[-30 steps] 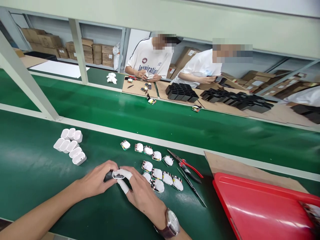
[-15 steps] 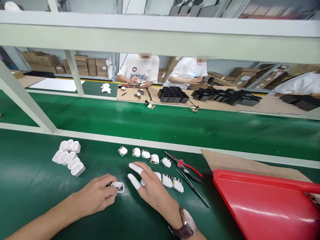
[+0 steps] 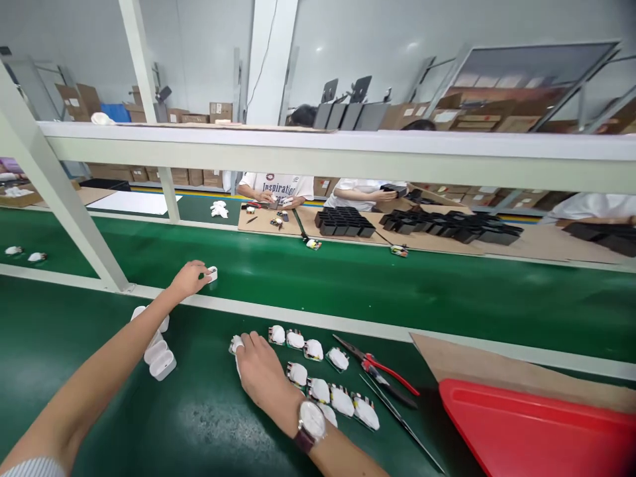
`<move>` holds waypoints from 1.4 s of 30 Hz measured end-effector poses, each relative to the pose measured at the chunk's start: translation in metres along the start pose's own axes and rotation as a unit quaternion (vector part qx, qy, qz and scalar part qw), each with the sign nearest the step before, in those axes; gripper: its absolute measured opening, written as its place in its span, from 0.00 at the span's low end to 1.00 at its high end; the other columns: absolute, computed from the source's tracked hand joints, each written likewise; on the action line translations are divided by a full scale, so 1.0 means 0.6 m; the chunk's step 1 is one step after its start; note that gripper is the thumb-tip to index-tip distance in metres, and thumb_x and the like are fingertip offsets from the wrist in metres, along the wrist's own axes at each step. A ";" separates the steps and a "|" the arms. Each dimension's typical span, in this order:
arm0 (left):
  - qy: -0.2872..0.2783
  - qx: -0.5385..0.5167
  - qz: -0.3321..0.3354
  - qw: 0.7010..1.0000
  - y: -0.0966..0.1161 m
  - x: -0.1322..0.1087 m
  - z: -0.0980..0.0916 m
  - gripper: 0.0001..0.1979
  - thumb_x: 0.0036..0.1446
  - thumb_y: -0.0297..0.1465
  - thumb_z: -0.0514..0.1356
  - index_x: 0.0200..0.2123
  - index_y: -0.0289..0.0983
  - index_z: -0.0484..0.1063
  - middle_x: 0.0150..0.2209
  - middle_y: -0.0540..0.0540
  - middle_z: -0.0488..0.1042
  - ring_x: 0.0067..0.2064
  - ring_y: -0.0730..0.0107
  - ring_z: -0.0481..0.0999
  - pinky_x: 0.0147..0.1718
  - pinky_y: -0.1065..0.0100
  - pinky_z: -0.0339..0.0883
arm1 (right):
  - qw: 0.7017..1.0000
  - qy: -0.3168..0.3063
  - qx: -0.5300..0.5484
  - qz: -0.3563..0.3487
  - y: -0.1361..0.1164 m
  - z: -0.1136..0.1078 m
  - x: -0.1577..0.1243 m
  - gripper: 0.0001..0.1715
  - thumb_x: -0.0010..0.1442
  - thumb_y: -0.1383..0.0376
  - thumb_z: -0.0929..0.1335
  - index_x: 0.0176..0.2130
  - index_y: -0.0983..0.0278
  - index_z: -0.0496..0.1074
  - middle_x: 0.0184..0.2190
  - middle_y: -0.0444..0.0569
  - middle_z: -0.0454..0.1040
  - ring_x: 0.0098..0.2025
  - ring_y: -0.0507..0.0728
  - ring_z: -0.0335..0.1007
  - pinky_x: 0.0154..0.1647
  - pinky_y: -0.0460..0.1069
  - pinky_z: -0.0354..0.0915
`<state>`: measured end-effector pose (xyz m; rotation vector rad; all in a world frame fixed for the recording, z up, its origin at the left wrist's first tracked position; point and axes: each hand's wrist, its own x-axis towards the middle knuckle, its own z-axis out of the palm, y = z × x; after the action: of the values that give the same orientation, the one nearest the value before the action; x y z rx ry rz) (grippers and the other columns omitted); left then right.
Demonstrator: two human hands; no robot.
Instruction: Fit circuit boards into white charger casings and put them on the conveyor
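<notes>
My left hand (image 3: 189, 279) is stretched out over the green belt. Between its fingertips is a small white plastic housing (image 3: 213, 273), upright at the belt's surface. More white housings (image 3: 161, 361) stand clustered on the table, partly hidden behind my left forearm. At the left end of the back row, my right hand (image 3: 262, 372) has its fingers closed on a small circuit board (image 3: 235, 344) topped with a white blob. White covers sit on its fingers, mostly hidden. To its right lie several similar circuit boards (image 3: 318, 389) in two rows.
Red-handled pliers (image 3: 372, 368) and metal tweezers (image 3: 397, 419) lie right of the boards. A red tray (image 3: 536, 430) rests on cardboard at the right. A pale metal frame post (image 3: 74, 179) rises at the left. Across the belt, co-workers sit near black boxes (image 3: 345, 222).
My left hand has carried the white housing forward from the table to the belt. My right hand has shifted to the leftmost circuit board. The view has tilted upward.
</notes>
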<state>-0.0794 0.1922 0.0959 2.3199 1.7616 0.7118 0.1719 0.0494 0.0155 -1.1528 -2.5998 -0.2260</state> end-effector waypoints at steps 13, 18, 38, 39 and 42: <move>-0.052 0.109 0.149 0.981 -0.014 -0.384 -0.085 0.06 0.70 0.30 0.61 0.43 0.41 0.79 0.68 0.43 0.70 0.73 0.42 0.60 0.68 0.38 0.63 | 0.998 -0.031 -0.003 0.054 -0.031 0.039 -0.067 0.29 0.60 0.80 0.65 0.59 0.73 0.73 0.63 0.71 0.69 0.61 0.72 0.69 0.58 0.63 0.70; -0.107 -0.024 0.149 0.983 0.046 -0.351 -0.027 0.04 0.69 0.26 0.60 0.40 0.39 0.73 0.64 0.40 0.72 0.65 0.50 0.73 0.62 0.51 0.72 | 0.999 0.022 0.042 0.028 -0.011 0.021 -0.064 0.22 0.57 0.81 0.66 0.49 0.71 0.76 0.55 0.67 0.75 0.54 0.70 0.72 0.53 0.61 0.75; -0.017 -0.204 0.143 0.968 0.104 -0.360 0.125 0.30 0.69 0.32 0.64 0.69 0.45 0.58 0.59 0.39 0.73 0.62 0.54 0.74 0.61 0.49 0.74 | 0.970 0.152 0.186 -0.030 -0.020 -0.057 -0.125 0.24 0.69 0.76 0.65 0.63 0.70 0.64 0.55 0.62 0.73 0.56 0.68 0.68 0.54 0.65 0.76; -0.017 -0.200 0.144 0.969 0.104 -0.360 0.124 0.30 0.69 0.32 0.64 0.69 0.45 0.58 0.59 0.38 0.73 0.62 0.54 0.74 0.61 0.49 0.74 | 0.971 0.151 0.184 -0.033 -0.020 -0.058 -0.125 0.23 0.68 0.76 0.65 0.61 0.70 0.65 0.55 0.62 0.73 0.56 0.68 0.68 0.54 0.64 0.76; -0.024 -0.191 0.142 0.971 0.104 -0.362 0.124 0.30 0.70 0.33 0.64 0.70 0.45 0.58 0.60 0.38 0.72 0.62 0.53 0.73 0.62 0.48 0.73 | 0.971 0.148 0.181 -0.040 -0.023 -0.063 -0.123 0.21 0.67 0.77 0.64 0.58 0.69 0.67 0.54 0.61 0.73 0.54 0.67 0.68 0.53 0.64 0.76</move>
<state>-0.0355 -0.0183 -0.0062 2.3094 1.1544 0.9342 0.2161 -0.0213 0.0270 -0.8191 -2.2998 0.0583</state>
